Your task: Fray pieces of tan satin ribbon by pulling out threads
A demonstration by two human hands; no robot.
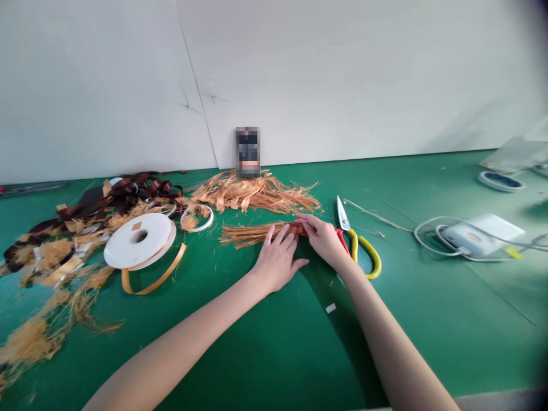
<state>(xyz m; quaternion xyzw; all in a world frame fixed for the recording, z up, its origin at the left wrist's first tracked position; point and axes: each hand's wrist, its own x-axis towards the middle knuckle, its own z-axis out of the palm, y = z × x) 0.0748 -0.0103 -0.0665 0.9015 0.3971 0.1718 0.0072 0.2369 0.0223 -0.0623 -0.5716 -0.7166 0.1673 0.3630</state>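
My left hand [278,257] lies flat with fingers stretched out, its fingertips pressing on a bundle of frayed orange ribbon strips [248,233] that lies on the green table [265,342]. My right hand [323,237] pinches the right end of the same bundle, fingers together. Yellow-handled scissors [357,240] lie just right of my right hand, partly behind it, blades pointing away.
A white ribbon spool [139,240] with a loose orange tail sits at the left. Behind it lie brown ribbon scraps [124,194], a white ring [197,218] and a larger frayed orange pile [257,193]. A white device with cable [471,237] lies right.
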